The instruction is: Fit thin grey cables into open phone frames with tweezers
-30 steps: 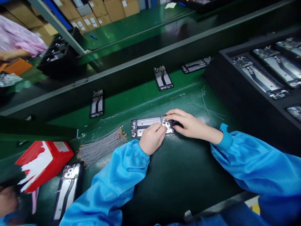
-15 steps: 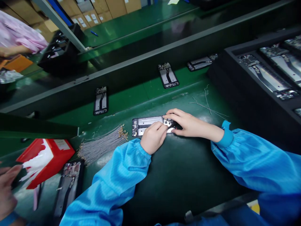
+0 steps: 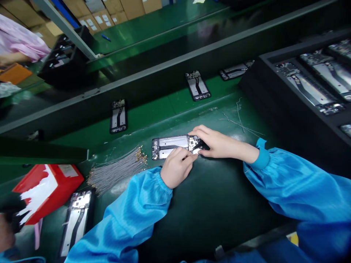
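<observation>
An opened phone (image 3: 175, 141) lies sideways on the green bench, its circuit board at the right end. My right hand (image 3: 212, 141) arches over that end, closed on dark, pointed tweezers (image 3: 197, 145) whose tip is down at the board. At the phone's lower edge is my left hand (image 3: 177, 166), its fingers curled and pressed together near the board; whatever they pinch is too small to make out. To the left lies a fanned bundle of thin grey cables (image 3: 115, 170) with gold-coloured ends.
Opened phones (image 3: 119, 116) lie along the green strip behind. A black tray (image 3: 270, 91) of phones stands right, near loose wires (image 3: 242, 124). At lower left are a red box (image 3: 59, 186), another phone (image 3: 76, 223) and a co-worker's hand (image 3: 5, 233). A person in pink (image 3: 24, 40) is beyond.
My left hand has drawn slightly down from the board, uncovering more of it and the tweezers. The co-worker's hand at lower left has moved down. The view has shifted slightly.
</observation>
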`<state>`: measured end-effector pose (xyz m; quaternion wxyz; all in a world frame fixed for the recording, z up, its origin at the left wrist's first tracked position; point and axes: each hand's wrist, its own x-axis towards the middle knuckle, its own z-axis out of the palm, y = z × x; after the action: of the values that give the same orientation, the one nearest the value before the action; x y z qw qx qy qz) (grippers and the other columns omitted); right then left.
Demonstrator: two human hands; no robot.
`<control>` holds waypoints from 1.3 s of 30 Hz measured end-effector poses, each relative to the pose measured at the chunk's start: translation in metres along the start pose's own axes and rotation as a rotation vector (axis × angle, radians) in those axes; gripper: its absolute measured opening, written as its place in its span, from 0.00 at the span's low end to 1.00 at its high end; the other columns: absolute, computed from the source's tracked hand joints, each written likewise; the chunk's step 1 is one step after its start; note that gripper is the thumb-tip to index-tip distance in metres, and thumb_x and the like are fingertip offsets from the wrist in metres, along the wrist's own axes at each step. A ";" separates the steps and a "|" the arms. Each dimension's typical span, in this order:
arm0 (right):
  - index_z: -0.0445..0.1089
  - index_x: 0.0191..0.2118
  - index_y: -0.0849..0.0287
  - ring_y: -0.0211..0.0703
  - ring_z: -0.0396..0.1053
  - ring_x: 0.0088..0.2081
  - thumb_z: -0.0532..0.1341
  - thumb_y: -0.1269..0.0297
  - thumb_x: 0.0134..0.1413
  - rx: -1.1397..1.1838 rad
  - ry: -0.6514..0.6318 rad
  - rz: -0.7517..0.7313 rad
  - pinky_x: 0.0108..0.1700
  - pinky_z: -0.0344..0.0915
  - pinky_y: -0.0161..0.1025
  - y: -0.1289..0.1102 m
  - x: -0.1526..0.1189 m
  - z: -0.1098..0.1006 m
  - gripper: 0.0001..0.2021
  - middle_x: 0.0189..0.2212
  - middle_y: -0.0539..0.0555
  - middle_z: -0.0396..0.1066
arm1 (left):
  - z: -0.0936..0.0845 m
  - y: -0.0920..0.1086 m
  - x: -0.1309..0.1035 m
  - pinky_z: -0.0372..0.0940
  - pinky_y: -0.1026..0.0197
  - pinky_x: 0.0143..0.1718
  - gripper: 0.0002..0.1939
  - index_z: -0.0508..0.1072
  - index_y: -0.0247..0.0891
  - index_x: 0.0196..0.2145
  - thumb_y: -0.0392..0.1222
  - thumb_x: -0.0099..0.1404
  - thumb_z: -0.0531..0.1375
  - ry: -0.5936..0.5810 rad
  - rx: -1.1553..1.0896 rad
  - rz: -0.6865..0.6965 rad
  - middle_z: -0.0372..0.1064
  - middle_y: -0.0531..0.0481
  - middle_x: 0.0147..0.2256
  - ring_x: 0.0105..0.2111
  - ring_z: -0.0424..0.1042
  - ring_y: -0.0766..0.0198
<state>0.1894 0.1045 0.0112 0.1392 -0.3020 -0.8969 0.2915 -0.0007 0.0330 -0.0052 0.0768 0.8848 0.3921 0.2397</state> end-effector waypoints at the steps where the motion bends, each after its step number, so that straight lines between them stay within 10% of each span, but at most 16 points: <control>1: 0.53 0.54 0.58 0.48 0.60 0.46 0.58 0.71 0.44 -0.005 -0.007 0.008 0.45 0.63 0.45 -0.001 0.001 0.000 0.28 0.47 0.58 0.56 | 0.000 0.000 0.000 0.60 0.62 0.32 0.10 0.70 0.36 0.40 0.35 0.64 0.50 -0.003 0.005 0.005 0.65 0.48 0.30 0.31 0.60 0.64; 39: 0.53 0.52 0.56 0.43 0.64 0.36 0.61 0.63 0.43 -0.104 -0.189 0.157 0.36 0.64 0.41 -0.008 0.015 -0.012 0.28 0.44 0.56 0.53 | -0.013 -0.033 -0.003 0.60 0.66 0.31 0.13 0.72 0.41 0.41 0.36 0.66 0.49 -0.037 -0.075 0.100 0.59 0.51 0.28 0.29 0.58 0.68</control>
<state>0.1787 0.1139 0.0270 0.0150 -0.3494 -0.8935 0.2816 -0.0303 0.0520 -0.0055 0.1052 0.9040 0.3366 0.2416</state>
